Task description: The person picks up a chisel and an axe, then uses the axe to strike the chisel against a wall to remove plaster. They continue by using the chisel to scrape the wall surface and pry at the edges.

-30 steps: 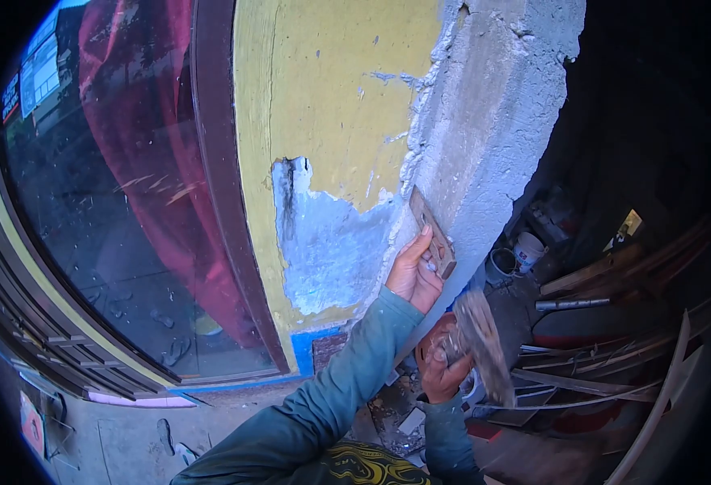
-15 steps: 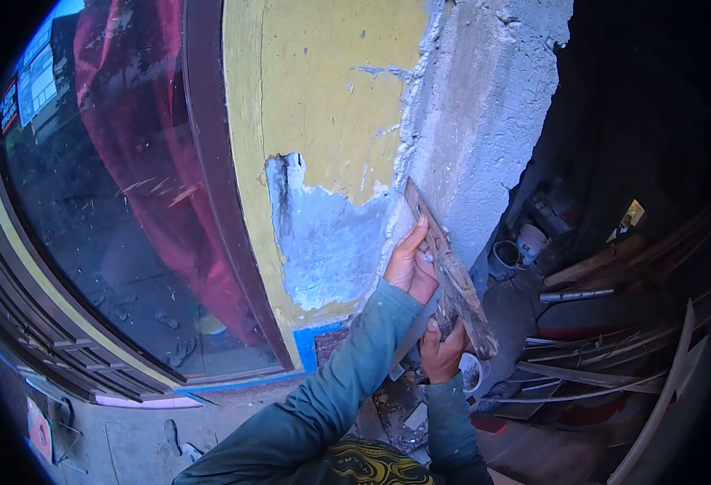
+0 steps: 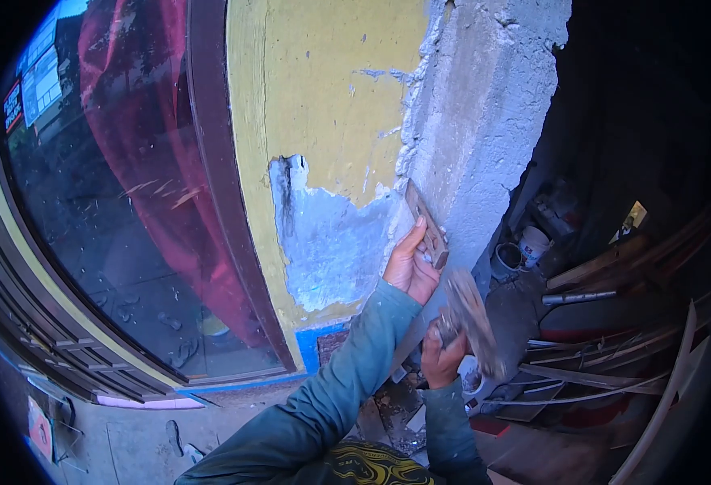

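My left hand [image 3: 413, 267] is closed around a short, flat piece of brown wood [image 3: 434, 241]. Its upper tip touches the rough plaster edge where the yellow wall [image 3: 335, 97] meets the bare grey concrete pillar [image 3: 485, 137]. My right hand [image 3: 443, 356], lower and to the right, grips a weathered wooden board [image 3: 476, 323] by what looks like a handle on its near side. Motion blurs the board, and a small gap separates it from the lower end of the wood piece. A patch of exposed bluish plaster [image 3: 335, 250] lies left of my left hand.
A glass window [image 3: 113, 242] with a red curtain behind it stands left. Buckets [image 3: 533, 242] sit in the dark space at right, near long wooden strips [image 3: 598, 376]. A white pail [image 3: 472, 376] is beside my right hand. Rubble [image 3: 396, 412] lies below.
The board in my right hand has swung down and away from the wood piece, opening a gap between them. My left hand stays in place at the wall's edge.
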{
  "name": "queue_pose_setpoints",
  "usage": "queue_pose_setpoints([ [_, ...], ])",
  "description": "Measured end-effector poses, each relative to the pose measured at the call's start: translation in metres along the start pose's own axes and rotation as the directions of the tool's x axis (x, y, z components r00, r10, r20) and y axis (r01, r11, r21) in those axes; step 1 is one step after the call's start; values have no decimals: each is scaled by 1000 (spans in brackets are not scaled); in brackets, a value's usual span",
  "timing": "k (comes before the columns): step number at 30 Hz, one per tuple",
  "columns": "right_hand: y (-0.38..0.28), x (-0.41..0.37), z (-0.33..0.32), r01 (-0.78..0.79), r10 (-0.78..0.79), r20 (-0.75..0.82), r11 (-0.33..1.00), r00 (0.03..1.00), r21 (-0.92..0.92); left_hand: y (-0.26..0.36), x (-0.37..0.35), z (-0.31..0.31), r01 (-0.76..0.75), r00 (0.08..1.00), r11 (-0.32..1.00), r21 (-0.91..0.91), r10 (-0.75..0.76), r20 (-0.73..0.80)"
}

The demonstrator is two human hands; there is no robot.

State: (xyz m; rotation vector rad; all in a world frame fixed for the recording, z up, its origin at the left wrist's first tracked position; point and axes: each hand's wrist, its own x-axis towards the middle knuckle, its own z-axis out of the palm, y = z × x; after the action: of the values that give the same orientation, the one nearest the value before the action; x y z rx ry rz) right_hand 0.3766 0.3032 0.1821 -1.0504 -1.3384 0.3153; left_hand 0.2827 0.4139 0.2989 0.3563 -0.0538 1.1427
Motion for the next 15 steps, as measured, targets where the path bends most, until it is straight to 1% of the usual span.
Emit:
queue_pose_setpoints([
  [1,-11,10,5,121,-137,-56,967,989,-222,0,-3,-2,4,1000,1000,2,-4,-8],
  [2,-20,17,6,225,-288,-81,869,954,-440,1,-5,-1,31,1000,999,9,-31,5],
  [3,-25,21,5,240,-289,-79,894,954,-377,2,-2,2,51,998,999,15,-51,27],
  [4,-22,21,4,250,-299,-79,893,951,-375,4,1,2,45,998,999,17,-46,36],
  [6,-9,9,1,145,-155,-38,972,987,-187,2,3,-4,14,999,998,-53,-13,33],
  [7,-10,14,4,179,-193,-44,961,980,-212,2,3,-6,16,999,998,-56,-14,28],
  [8,-15,15,7,169,-183,-44,962,982,-213,4,2,-7,35,998,999,-28,-34,46],
  [10,-32,24,7,243,-281,-57,902,958,-357,7,6,-6,54,996,999,2,-54,76],
  [12,-36,21,1,237,-267,-46,913,963,-331,8,7,-10,40,993,999,-9,-38,115],
  [13,-33,20,-3,253,-280,-21,896,960,-365,9,8,-13,45,992,999,-8,-44,115],
  [15,-19,12,-9,275,-298,6,875,955,-399,13,12,-16,56,978,998,5,-56,199],
])
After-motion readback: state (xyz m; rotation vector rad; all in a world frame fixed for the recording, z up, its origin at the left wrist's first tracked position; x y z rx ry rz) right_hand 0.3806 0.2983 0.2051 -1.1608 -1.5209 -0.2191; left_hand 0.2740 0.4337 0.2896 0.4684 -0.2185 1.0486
